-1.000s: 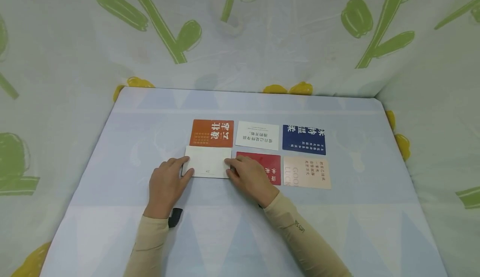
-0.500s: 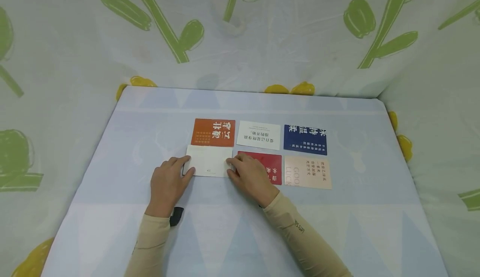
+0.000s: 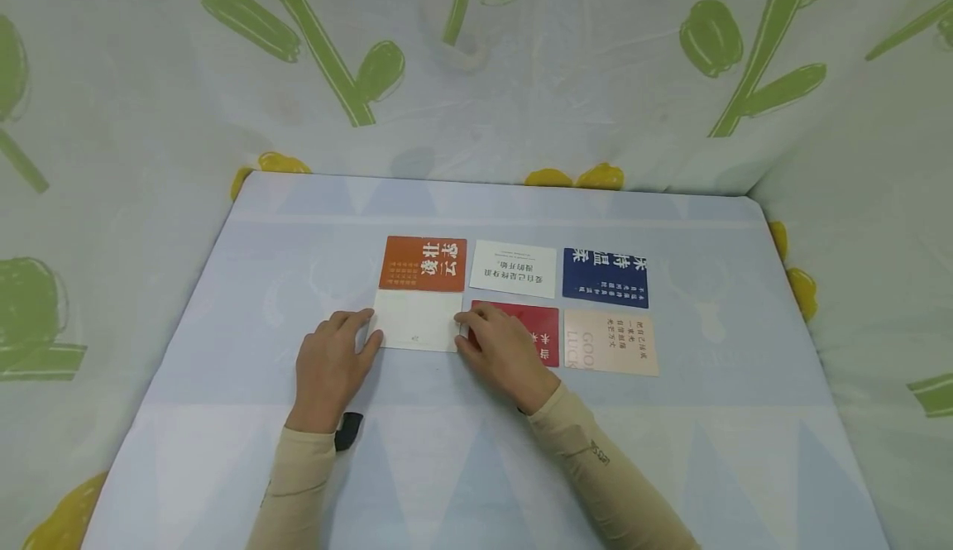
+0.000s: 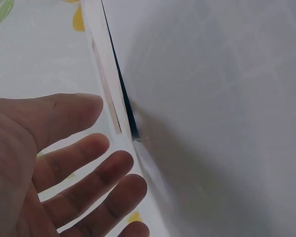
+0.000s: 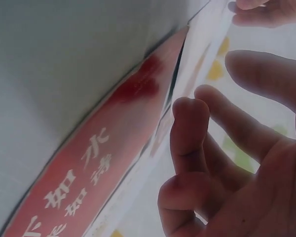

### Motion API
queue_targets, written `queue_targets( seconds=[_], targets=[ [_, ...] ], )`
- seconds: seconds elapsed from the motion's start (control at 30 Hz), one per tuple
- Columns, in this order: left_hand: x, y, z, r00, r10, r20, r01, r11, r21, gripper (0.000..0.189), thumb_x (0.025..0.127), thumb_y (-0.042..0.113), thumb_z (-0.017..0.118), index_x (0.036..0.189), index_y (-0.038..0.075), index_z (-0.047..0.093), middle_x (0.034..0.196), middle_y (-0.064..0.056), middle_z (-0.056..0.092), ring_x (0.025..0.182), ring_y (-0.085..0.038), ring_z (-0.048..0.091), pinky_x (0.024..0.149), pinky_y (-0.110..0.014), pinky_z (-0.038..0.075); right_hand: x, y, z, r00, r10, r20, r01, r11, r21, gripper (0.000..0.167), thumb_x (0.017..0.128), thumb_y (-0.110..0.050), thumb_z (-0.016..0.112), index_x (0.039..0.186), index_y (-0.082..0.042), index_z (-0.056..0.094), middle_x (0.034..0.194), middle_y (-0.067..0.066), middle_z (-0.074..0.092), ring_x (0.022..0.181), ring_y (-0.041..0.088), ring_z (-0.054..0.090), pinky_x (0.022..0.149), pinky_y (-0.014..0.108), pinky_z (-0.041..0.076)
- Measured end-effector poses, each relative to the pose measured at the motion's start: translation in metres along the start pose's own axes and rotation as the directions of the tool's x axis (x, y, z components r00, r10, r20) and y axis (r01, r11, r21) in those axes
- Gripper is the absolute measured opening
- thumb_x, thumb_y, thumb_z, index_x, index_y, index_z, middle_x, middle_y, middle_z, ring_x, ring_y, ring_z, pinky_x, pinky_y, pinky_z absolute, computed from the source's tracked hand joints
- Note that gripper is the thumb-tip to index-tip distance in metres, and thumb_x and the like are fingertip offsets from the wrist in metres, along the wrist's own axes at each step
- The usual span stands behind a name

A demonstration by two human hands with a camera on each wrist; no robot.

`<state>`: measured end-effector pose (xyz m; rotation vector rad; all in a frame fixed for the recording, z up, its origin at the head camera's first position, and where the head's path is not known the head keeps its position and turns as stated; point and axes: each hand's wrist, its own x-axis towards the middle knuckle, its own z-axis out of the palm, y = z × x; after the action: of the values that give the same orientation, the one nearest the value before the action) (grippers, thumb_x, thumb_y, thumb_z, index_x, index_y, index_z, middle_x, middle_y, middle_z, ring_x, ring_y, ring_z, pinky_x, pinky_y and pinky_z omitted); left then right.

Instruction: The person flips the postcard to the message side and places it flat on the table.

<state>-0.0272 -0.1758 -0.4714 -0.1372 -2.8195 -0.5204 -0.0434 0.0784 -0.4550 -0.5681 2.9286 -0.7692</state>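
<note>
**White card [image 3: 415, 320] on bench [image 3: 439, 451]**

It lies just nearside of the orange card [image 3: 405, 265], beside the red card [image 3: 538, 324]. The left hand [image 3: 332, 368], fingers loosely parted, and right hand [image 3: 509, 356], fingers bent, sit at its short edges, gripping nothing.

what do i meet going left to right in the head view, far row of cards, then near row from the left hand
Far row: orange card, white lettered card, navy card. Near row: left hand, mostly blank white card, red card, peach card.
</note>
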Motion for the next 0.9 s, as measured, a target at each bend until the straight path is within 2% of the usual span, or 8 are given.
queue_targets(
  seconds=[0.17, 0.3, 0.43, 0.63, 0.77, 0.9],
  targets=[
    [-0.001, 0.001, -0.002, 1.0, 0.002, -0.009, -0.002, 1.0, -0.01, 0.041, 0.083, 0.018, 0.084, 0.119, 0.002, 0.073, 0.11, -0.022, 0.071, 0.089, -0.04, 0.066, 0.066, -0.05, 0.052, -0.001, 0.003, -0.002, 1.0, 0.008, -0.011, -0.008, 1.0, 0.003, 0.043, 0.089, -0.027, 0.078, 0.13, -0.014, 0.069, 0.124, 0.008, 0.066, 0.109, 0.023, 0.063, 0.092, 0.04, 0.054],
    [-0.001, 0.003, -0.003, 0.999, 0.026, -0.033, -0.027, 0.999, -0.045, 0.045, 0.083, 0.018, 0.084, 0.122, 0.002, 0.07, 0.114, -0.022, 0.069, 0.095, -0.041, 0.064, 0.071, -0.05, 0.052, -0.006, 0.005, -0.007, 0.999, 0.003, -0.051, -0.003, 1.0, 0.006, 0.046, 0.091, -0.027, 0.076, 0.134, -0.016, 0.066, 0.125, 0.006, 0.065, 0.111, 0.022, 0.061, 0.094, 0.039, 0.053],
    [0.001, 0.005, -0.003, 0.994, 0.087, -0.073, -0.093, 0.992, -0.082, 0.049, 0.082, 0.018, 0.086, 0.124, 0.001, 0.068, 0.116, -0.022, 0.067, 0.1, -0.042, 0.062, 0.075, -0.052, 0.052, -0.013, 0.008, -0.016, 0.996, 0.015, -0.086, -0.013, 1.0, 0.017, 0.048, 0.092, -0.026, 0.074, 0.138, -0.017, 0.062, 0.127, 0.005, 0.064, 0.109, 0.021, 0.057, 0.094, 0.038, 0.051],
    [0.004, 0.016, -0.001, 0.973, 0.199, -0.115, -0.212, 0.971, -0.112, 0.053, 0.08, 0.019, 0.088, 0.125, 0.0, 0.067, 0.115, -0.022, 0.067, 0.1, -0.044, 0.061, 0.077, -0.054, 0.051, -0.023, 0.019, -0.027, 0.987, -0.001, -0.164, 0.007, 0.999, 0.036, 0.053, 0.092, -0.024, 0.074, 0.141, -0.017, 0.058, 0.134, 0.006, 0.059, 0.114, 0.023, 0.053, 0.093, 0.039, 0.051],
    [0.007, 0.026, 0.001, 0.967, 0.234, -0.097, -0.246, 0.959, -0.142, 0.054, 0.079, 0.02, 0.088, 0.125, 0.001, 0.067, 0.115, -0.021, 0.067, 0.102, -0.043, 0.061, 0.081, -0.054, 0.051, -0.028, 0.03, -0.031, 0.977, -0.024, -0.212, 0.033, 0.999, 0.037, 0.058, 0.091, -0.022, 0.075, 0.144, -0.013, 0.055, 0.136, 0.009, 0.058, 0.114, 0.025, 0.052, 0.095, 0.04, 0.049],
    [0.011, 0.036, 0.004, 0.971, 0.237, -0.04, -0.24, 0.957, -0.16, 0.057, 0.08, 0.022, 0.089, 0.128, 0.002, 0.065, 0.119, -0.02, 0.066, 0.107, -0.04, 0.059, 0.088, -0.051, 0.05, -0.032, 0.04, -0.035, 0.975, -0.017, -0.223, 0.028, 0.999, 0.045, 0.065, 0.088, -0.021, 0.077, 0.147, -0.013, 0.05, 0.138, 0.01, 0.057, 0.115, 0.026, 0.052, 0.096, 0.042, 0.048]
  ],
)
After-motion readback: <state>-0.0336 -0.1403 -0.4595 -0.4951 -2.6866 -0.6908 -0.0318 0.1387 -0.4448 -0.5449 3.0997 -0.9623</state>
